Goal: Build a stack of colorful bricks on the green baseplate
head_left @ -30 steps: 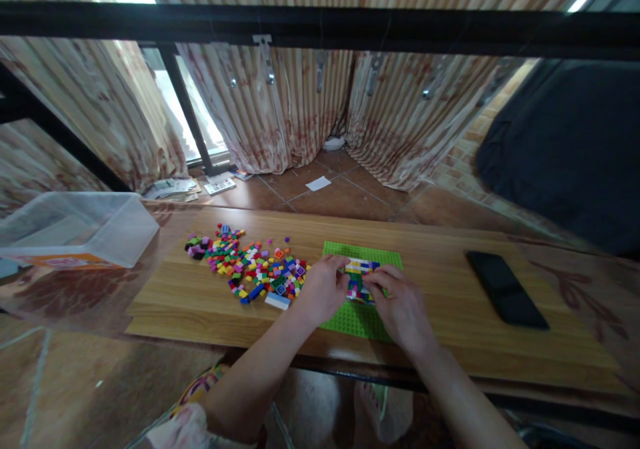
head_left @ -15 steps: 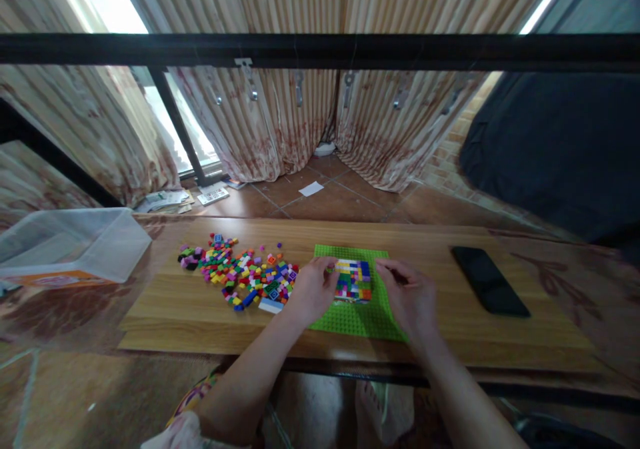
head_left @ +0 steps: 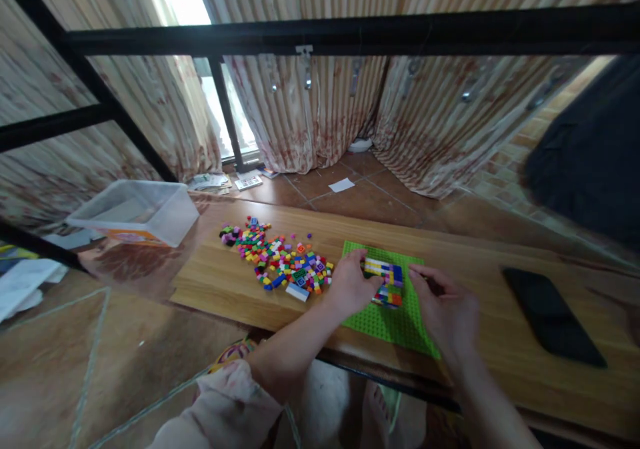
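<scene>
No text can be read for certain. The label [head_left: 133,235] along the lower side of the bin [head_left: 173,214] is orange with paler marks that look like lettering, too blurred to make out. On the floor [head_left: 385,196] near the foot of the curtain [head_left: 293,122], the white booklet [head_left: 249,182] carries dark print, too small to read, and the papers [head_left: 209,181] just beside it show only faint, smeared marks. On the tabletop [head_left: 215,289], a few of the larger loose bricks [head_left: 301,281] show paler square marks; whether these are printed or moulded cannot be told.
</scene>
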`<state>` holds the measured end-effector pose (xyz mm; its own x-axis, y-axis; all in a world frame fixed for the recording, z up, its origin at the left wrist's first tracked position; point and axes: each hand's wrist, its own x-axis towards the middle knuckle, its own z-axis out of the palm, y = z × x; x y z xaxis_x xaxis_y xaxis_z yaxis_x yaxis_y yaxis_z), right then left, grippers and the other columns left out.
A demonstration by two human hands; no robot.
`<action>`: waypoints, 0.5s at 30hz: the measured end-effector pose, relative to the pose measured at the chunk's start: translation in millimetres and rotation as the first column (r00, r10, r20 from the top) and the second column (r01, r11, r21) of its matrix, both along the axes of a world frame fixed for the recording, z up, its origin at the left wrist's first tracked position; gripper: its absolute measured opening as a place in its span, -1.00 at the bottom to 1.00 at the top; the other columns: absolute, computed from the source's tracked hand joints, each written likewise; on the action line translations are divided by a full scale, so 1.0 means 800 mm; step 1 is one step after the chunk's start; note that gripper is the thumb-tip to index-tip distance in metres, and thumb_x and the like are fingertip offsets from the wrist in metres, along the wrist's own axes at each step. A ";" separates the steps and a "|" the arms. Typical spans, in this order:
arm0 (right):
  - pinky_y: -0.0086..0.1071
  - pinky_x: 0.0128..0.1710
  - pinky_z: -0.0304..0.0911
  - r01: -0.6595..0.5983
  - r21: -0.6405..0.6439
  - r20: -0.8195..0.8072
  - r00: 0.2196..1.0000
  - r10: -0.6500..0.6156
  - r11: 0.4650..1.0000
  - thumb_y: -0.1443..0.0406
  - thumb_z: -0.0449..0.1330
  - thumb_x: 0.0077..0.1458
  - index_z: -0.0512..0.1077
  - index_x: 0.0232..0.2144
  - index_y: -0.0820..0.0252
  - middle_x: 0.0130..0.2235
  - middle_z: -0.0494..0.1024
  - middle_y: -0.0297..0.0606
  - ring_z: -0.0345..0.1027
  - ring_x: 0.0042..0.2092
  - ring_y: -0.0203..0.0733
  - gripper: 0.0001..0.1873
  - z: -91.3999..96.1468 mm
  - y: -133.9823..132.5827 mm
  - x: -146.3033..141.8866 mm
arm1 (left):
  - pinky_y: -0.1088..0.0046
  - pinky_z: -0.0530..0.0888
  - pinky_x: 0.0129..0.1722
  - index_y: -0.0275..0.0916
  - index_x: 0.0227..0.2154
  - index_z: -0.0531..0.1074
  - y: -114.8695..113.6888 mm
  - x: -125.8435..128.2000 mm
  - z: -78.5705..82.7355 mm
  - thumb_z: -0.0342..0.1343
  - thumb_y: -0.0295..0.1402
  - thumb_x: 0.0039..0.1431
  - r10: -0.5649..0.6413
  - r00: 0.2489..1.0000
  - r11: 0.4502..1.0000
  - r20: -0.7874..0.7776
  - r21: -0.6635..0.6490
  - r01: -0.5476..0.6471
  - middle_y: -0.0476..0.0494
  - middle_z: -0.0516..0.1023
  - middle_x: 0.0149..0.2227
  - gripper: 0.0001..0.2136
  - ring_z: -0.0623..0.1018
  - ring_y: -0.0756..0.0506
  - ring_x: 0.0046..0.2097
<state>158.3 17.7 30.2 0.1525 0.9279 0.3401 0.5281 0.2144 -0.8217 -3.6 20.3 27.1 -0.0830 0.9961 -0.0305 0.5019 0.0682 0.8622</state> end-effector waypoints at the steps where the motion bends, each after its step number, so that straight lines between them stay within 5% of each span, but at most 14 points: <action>1: -0.26 -0.29 0.35 0.002 -0.004 0.015 1.000 -0.002 1.000 0.09 0.20 0.07 0.59 -0.34 0.16 -0.33 0.62 -0.19 0.47 -0.33 -0.12 -0.71 -0.001 0.000 0.002 | 0.25 0.46 0.05 -0.33 0.06 0.37 -0.001 0.001 -0.001 0.25 -0.35 0.00 0.014 1.000 1.000 -0.006 0.001 -0.014 -0.28 0.54 -0.01 -0.48 0.54 -0.18 -0.02; 8: -0.27 -0.31 0.35 0.008 0.026 0.064 0.998 -0.010 1.000 0.05 0.20 0.08 0.59 -0.33 0.13 -0.32 0.62 -0.19 0.48 -0.33 -0.10 -0.69 -0.003 -0.002 0.001 | 0.30 0.53 -0.08 -0.32 0.07 0.38 -0.005 -0.017 0.000 0.13 -0.28 0.13 0.016 0.998 0.997 -0.054 0.071 -0.012 -0.28 0.55 -0.03 -0.56 0.57 -0.14 -0.13; 15: -0.28 -0.30 0.35 -0.063 0.039 0.101 0.993 0.059 0.997 0.07 0.17 0.12 0.58 -0.32 0.11 -0.28 0.62 -0.19 0.48 -0.31 -0.12 -0.71 0.000 -0.004 -0.009 | 0.33 0.47 0.00 -0.27 -0.12 0.54 0.013 -0.137 0.026 0.00 -0.61 0.04 0.178 0.879 0.983 -0.441 0.121 -0.138 -0.21 0.61 -0.13 -0.63 0.57 -0.12 -0.12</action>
